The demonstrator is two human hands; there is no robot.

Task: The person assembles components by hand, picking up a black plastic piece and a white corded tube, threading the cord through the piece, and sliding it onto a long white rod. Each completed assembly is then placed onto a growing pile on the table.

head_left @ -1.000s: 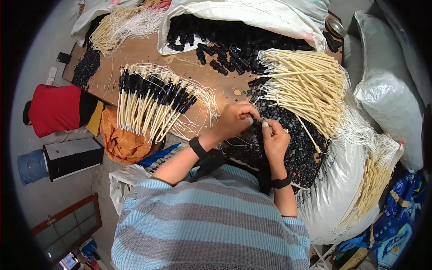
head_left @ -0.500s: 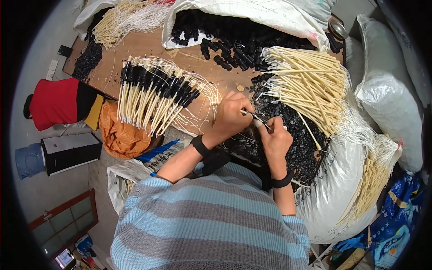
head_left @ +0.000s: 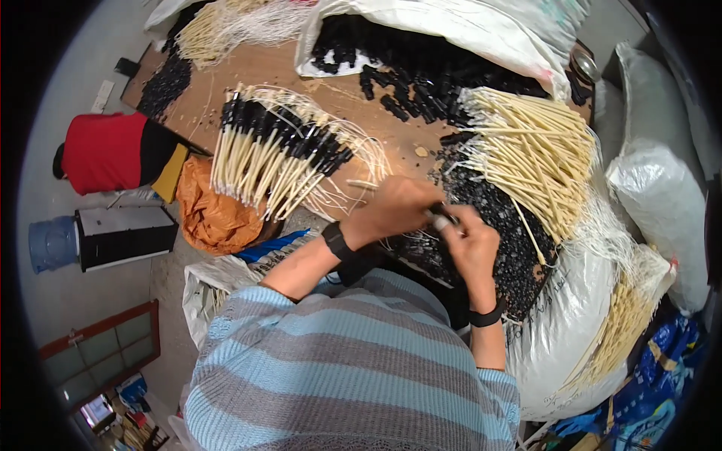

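Note:
My two hands meet above the near edge of the table. Between them is a small black tubular plastic fitting (head_left: 442, 213), slightly blurred. My left hand (head_left: 395, 207) is closed around one end of it, and a pale cream sleeve (head_left: 362, 184) shows just left of its knuckles. My right hand (head_left: 474, 244) pinches the fitting's other end between thumb and fingers. Left of my hands lies a fanned row of cream-sleeved wires with black fittings (head_left: 278, 143) on them. To the right is a large stack of cream-sleeved wires (head_left: 534, 154) without fittings.
Small black plastic parts (head_left: 519, 248) are heaped under and beside my right hand. A white sack (head_left: 436, 26) spills black fittings (head_left: 402, 98) at the back. Full sacks (head_left: 654, 165) crowd the right. An orange bag (head_left: 214, 214) sits left; a person in red (head_left: 105, 154) is farther off.
The view has shifted, so the scene sits a little farther right. My hands have drawn closer together around the black fitting, and the cream sleeve now shows on my left hand's far side.

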